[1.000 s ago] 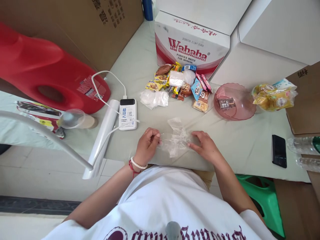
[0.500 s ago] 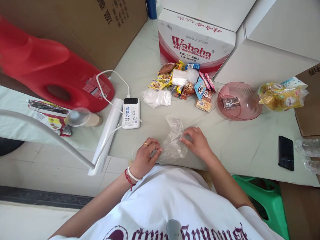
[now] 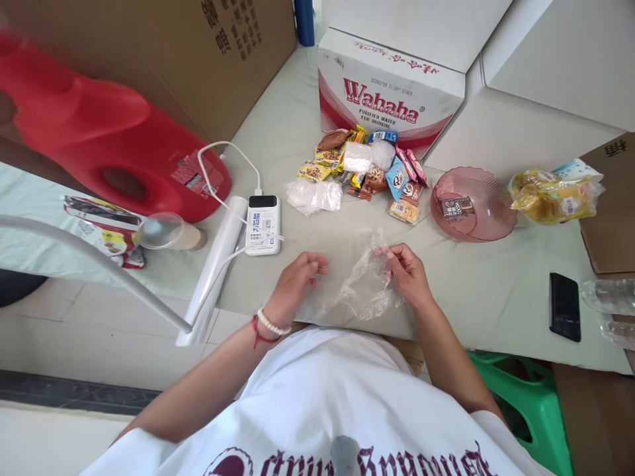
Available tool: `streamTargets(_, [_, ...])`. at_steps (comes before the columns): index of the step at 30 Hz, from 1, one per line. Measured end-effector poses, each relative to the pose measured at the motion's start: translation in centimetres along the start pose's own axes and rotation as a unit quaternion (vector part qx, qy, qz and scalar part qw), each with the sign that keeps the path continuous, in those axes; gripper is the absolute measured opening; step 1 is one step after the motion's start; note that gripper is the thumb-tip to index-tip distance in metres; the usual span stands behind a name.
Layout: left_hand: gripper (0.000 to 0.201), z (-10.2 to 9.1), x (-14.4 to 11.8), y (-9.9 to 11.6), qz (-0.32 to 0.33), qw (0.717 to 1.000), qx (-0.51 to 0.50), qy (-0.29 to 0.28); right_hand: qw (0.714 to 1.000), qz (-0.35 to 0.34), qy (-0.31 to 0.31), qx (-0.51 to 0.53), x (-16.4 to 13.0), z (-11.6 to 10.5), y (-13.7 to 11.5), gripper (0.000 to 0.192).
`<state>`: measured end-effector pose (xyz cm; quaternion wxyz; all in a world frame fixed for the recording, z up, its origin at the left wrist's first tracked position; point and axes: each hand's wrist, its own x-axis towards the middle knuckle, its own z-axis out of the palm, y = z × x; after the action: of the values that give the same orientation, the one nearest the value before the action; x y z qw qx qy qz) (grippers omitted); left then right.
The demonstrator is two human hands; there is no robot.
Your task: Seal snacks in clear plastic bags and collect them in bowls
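Between left hand (image 3: 296, 284) and right hand (image 3: 407, 276), a clear plastic bag (image 3: 364, 285).

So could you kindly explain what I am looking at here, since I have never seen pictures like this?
There is no machine: a camera worn on a person's head looks down at their own two bare hands. The right hand pinches a thin clear plastic bag; the left hand hovers at the bag's other side, fingers loose. On the pale table lie a pile of snack packets, a pink bowl with one packet inside, a white power bank, a black phone and a water carton.
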<state>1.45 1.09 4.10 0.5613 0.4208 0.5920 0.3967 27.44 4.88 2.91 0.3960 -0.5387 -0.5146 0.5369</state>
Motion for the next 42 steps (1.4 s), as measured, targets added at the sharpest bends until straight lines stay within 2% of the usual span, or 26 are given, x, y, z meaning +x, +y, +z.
streamTargets(3, [0.041,3.1,2.5,1.4,-0.038,0.998,-0.013,-0.047,0.999,0.003,0.000,0.046,-0.3,0.4,-0.6,0.045])
streamTargets(4, [0.050,4.2,3.1,1.7,-0.060,0.994,-0.035,-0.080,0.998,0.007,0.004,0.068,-0.4,0.4,-0.8,0.046])
streamTargets(6, [0.066,6.2,4.1,2.0,-0.098,0.974,-0.088,-0.182,0.994,0.017,0.014,0.104,-0.6,0.2,-1.2,0.048])
streamTargets(8, [0.068,7.6,4.6,2.1,-0.116,0.947,-0.122,-0.275,0.992,0.027,0.031,0.122,-0.6,-0.3,-1.4,0.050])
streamTargets(10, [0.061,8.2,5.0,1.9,-0.113,0.937,-0.132,-0.302,0.990,0.024,0.062,0.123,-0.6,-1.2,-1.3,0.049])
streamTargets(15, [0.057,7.2,5.9,0.8,-0.087,0.967,-0.109,-0.214,0.991,-0.018,0.128,0.030,-0.3,-3.3,0.1,0.042])
streamTargets(18, [0.053,6.1,6.1,0.4,-0.019,0.988,-0.070,-0.134,0.989,-0.023,0.143,-0.002,-0.1,-3.6,1.4,0.039])
streamTargets(21, [0.048,5.3,6.0,0.3,0.050,0.994,-0.057,-0.077,0.986,-0.034,0.164,-0.023,0.1,-3.3,2.3,0.037])
streamTargets(24, [0.047,4.7,5.9,0.2,0.034,0.989,-0.130,-0.059,0.980,-0.043,0.193,-0.035,0.4,-3.5,2.9,0.036])
streamTargets(26, [0.046,4.1,6.0,0.1,0.014,0.989,-0.144,-0.023,0.976,-0.033,0.206,-0.052,0.3,-3.9,3.1,0.036])
streamTargets(28, [0.041,3.6,6.0,-0.4,0.026,0.996,-0.070,0.039,0.973,-0.013,0.203,-0.113,0.1,-4.1,3.3,0.037])
streamTargets(30, [0.034,3.0,5.9,-1.0,0.063,0.990,0.077,0.101,0.957,-0.003,0.189,-0.218,-0.3,-4.1,3.5,0.038])
streamTargets(32, [0.026,2.6,5.3,-1.8,0.106,0.953,0.234,0.157,0.929,-0.012,0.182,-0.322,-0.9,-3.9,3.7,0.040])
streamTargets(34, [0.020,2.6,4.6,-2.5,0.165,0.900,0.349,0.201,0.909,-0.023,0.183,-0.373,-1.4,-3.5,3.9,0.041])
streamTargets(36, [0.021,2.9,3.9,-2.9,0.240,0.858,0.409,0.197,0.921,-0.015,0.175,-0.349,-1.7,-3.2,3.7,0.043])
streamTargets(38, [0.028,3.4,3.7,-2.8,0.294,0.841,0.428,0.151,0.951,0.017,0.153,-0.267,-1.6,-3.1,3.2,0.047])
streamTargets(40, [0.042,3.9,4.1,-2.2,0.281,0.862,0.403,0.124,0.975,0.053,0.117,-0.181,-1.1,-3.1,2.6,0.049])
streamTargets(42, [0.052,4.3,5.0,-1.4,0.212,0.912,0.328,0.124,0.986,0.055,0.087,-0.130,-0.5,-3.0,1.8,0.044])
